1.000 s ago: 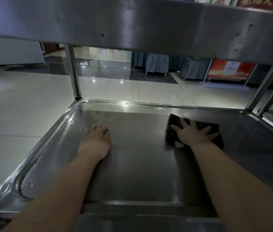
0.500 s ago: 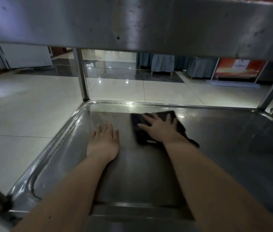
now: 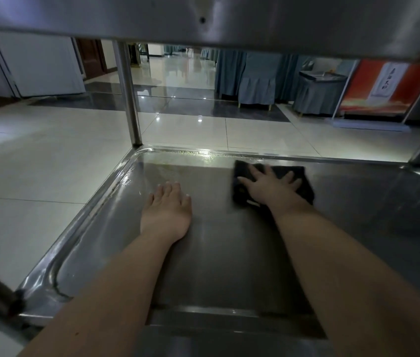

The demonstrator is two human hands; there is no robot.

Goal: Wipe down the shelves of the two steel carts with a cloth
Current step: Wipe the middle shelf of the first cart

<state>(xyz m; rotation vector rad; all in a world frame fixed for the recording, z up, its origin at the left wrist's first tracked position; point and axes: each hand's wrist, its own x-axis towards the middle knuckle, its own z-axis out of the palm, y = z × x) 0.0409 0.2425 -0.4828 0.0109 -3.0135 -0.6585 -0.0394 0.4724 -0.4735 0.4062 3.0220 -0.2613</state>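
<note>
Lower cart shelf: two hands, one cloth.

I count one dark cloth (image 3: 305, 185) lying on the shelf (image 3: 358, 215) close to the far rim, right of centre. Its long axis runs left to right, parallel with that rim. Right hand (image 3: 268, 188) presses flat on it, fingers spread and pointing toward the rim. Left hand (image 3: 166, 215) rests palm-down on bare steel beside it, fingers straight and close together. One upper shelf (image 3: 229, 19) overhead; one upright post (image 3: 129, 99) at the far-left corner.
</note>
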